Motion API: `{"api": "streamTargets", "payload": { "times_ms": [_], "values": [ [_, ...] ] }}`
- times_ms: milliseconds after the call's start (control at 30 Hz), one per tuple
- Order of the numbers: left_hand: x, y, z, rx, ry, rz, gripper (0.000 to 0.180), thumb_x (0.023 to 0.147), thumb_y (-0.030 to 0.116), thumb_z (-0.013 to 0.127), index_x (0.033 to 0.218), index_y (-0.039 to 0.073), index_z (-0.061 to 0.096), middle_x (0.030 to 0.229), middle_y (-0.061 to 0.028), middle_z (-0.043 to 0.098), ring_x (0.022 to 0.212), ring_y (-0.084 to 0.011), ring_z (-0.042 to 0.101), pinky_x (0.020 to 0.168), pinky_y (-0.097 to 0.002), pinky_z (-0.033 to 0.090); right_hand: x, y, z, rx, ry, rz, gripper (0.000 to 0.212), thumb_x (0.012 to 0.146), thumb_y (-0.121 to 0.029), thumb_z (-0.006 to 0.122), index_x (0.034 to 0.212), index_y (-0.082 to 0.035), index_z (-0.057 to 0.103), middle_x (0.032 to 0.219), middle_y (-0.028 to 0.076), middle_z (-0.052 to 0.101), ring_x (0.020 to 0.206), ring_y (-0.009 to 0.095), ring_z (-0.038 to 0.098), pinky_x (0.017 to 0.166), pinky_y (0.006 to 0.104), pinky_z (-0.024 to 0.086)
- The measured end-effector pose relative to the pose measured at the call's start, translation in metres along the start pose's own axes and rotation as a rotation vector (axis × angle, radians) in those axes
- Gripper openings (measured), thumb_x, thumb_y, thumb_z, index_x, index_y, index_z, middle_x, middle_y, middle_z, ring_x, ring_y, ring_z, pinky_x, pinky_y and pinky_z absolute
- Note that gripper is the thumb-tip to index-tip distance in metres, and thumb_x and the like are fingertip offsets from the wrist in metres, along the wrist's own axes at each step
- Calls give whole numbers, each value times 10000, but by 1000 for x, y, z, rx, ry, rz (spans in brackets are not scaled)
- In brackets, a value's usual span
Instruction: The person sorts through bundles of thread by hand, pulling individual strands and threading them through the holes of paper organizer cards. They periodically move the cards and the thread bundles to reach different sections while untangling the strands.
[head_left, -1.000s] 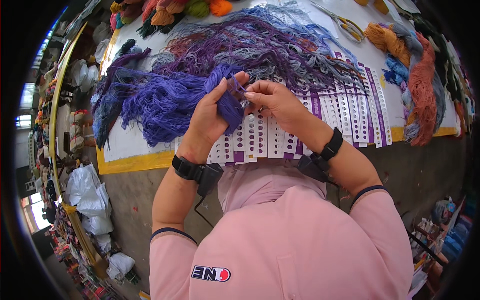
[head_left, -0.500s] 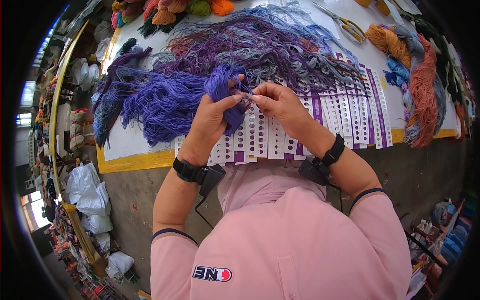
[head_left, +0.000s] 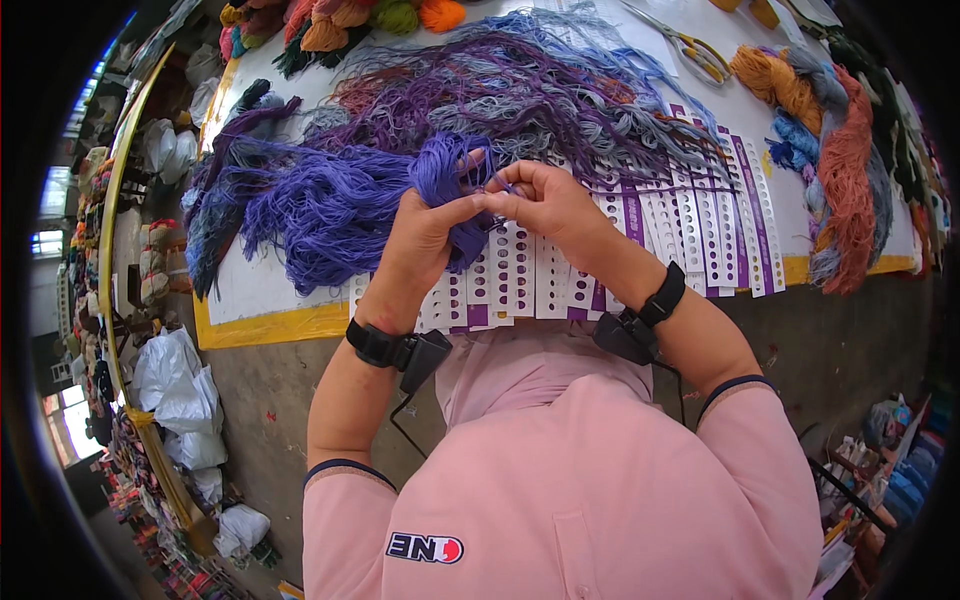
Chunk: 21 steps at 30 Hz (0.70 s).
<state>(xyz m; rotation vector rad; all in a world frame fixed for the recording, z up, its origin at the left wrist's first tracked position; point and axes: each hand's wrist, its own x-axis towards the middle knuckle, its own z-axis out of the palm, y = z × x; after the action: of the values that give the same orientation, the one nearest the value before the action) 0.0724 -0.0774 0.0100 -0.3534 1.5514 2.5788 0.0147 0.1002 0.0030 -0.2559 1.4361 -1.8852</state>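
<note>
A thick hank of blue-violet yarn (head_left: 330, 215) lies across the table's left half, and its right end loops over my left hand (head_left: 432, 222). The fingers of that hand are wrapped in the yarn, with the thumb pointing right. My right hand (head_left: 540, 203) is closed in a pinch against the left thumb tip, with blue-violet strands running to its fingers. Under both hands are white and purple cards with rows of punched holes (head_left: 522, 270). Purple, grey-blue and rust threads (head_left: 560, 95) hang from these cards and spread over the table behind my hands.
Yellow-handled scissors (head_left: 700, 58) lie at the far right. Orange and rust yarn hanks (head_left: 846, 190) rest along the right side. Coloured yarn bundles (head_left: 330, 30) sit at the back left. Yellow tape (head_left: 270, 328) lines the table's front edge. White plastic bags (head_left: 178, 385) stand at left.
My right hand has shifted slightly left, and its fingertips now meet the left thumb. The left hand and the hank have hardly moved.
</note>
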Motion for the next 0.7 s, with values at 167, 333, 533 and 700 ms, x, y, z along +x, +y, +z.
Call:
{"api": "streamTargets", "payload": {
  "times_ms": [167,333,533,700],
  "values": [
    [0,7,8,-30,23,-11,533,811,-27,677,1313,-23,498,970,-82,667,888,-151,651,851,-271,503,6,5,-4,-282,19,-226,148,916,-211,651,893,-67,624,694,-82,505,601,-9,392,532,182,315],
    [-1,5,-1,-26,5,-15,540,810,-15,685,1315,-23,495,957,-89,671,891,-152,652,842,-280,505,1,-3,-5,-76,15,-65,109,910,-167,642,882,-62,639,698,-63,536,603,6,401,538,192,316],
    [1,8,4,-131,-25,-45,533,822,-13,676,1318,-24,480,980,-104,668,893,-171,653,832,-294,509,0,2,-8,-30,19,-27,111,908,-162,642,876,-56,649,734,-42,580,626,21,419,557,197,332],
    [-1,9,15,-125,55,-24,444,865,8,626,1284,-51,490,936,-91,649,818,-150,640,804,-285,511,-4,1,-2,5,34,-61,122,926,-167,628,900,-49,640,742,-31,588,648,25,464,562,195,363]
  ]
}}
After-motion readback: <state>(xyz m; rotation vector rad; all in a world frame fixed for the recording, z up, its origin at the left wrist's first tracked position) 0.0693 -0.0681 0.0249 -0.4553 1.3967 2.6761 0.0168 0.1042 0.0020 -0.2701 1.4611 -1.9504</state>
